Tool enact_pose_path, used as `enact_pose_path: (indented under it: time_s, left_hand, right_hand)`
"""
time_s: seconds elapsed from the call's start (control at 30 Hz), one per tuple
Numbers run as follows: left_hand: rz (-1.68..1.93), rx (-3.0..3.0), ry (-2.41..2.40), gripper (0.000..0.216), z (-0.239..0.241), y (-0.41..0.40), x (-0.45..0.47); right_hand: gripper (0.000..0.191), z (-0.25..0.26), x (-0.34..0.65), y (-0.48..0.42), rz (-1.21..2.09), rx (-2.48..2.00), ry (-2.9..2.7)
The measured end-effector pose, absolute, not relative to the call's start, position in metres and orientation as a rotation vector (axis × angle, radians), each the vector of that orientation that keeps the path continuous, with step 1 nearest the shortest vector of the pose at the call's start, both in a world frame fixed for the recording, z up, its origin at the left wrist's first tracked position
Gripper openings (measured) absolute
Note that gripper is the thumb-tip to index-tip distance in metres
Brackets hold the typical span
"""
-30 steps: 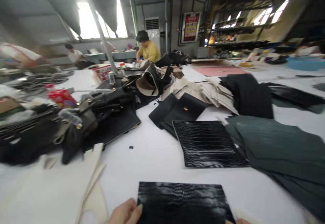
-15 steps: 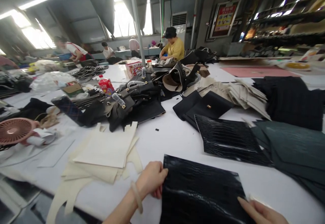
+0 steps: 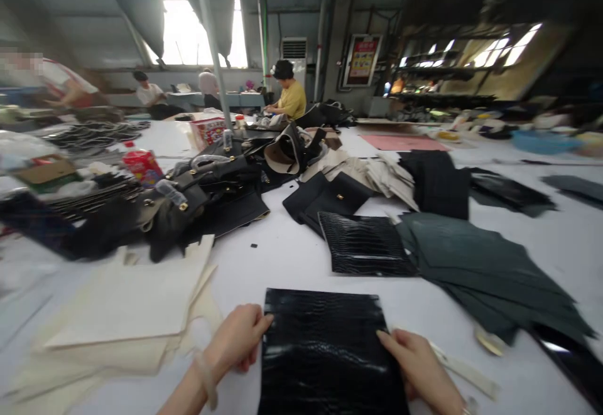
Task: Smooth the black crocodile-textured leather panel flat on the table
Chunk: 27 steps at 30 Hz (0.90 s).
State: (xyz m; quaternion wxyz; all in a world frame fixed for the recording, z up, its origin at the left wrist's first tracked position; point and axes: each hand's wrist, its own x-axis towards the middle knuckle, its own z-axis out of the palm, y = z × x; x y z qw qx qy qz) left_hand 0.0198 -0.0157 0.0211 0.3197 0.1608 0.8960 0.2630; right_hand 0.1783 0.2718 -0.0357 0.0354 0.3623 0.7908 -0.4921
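Observation:
A glossy black crocodile-textured leather panel (image 3: 325, 349) lies flat on the white table in front of me. My left hand (image 3: 235, 339) grips its left edge, thumb on top. My right hand (image 3: 414, 365) presses on its right edge with fingers spread flat. A second panel of the same black textured leather (image 3: 362, 243) lies just beyond it. To the right lies a stack of dark green leather sheets (image 3: 475, 264).
Cream fabric pieces (image 3: 127, 302) are piled at left. Black bags and straps (image 3: 198, 195) heap behind them, with a red bottle (image 3: 141, 165). A white ruler-like strip (image 3: 464, 370) lies right of my hand. Other people work at far tables, one in a yellow shirt (image 3: 292, 96).
The view swung left, then back to centre. My right hand moved from the panel's lower right corner onto its right edge. The panel now lies square before me.

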Motion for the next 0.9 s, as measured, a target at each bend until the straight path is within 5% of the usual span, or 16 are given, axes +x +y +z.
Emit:
enact_pose_path:
  time_s: [0.2,0.53,0.9]
  left_hand:
    - [0.166,0.868,2.802,0.023,0.047,0.004,0.023]
    - [0.266,1.941,2.327,0.056,0.032,0.131,0.061]
    - [0.351,1.972,2.396,0.062,-0.004,0.153,0.076]
  right_hand:
    - [0.028,-0.018,0.175,0.28,-1.306,1.186,2.614]
    - [0.022,-0.016,0.18,0.285,-1.241,1.229,2.644]
    - [0.029,-0.014,0.198,0.288,-1.581,1.228,2.454]
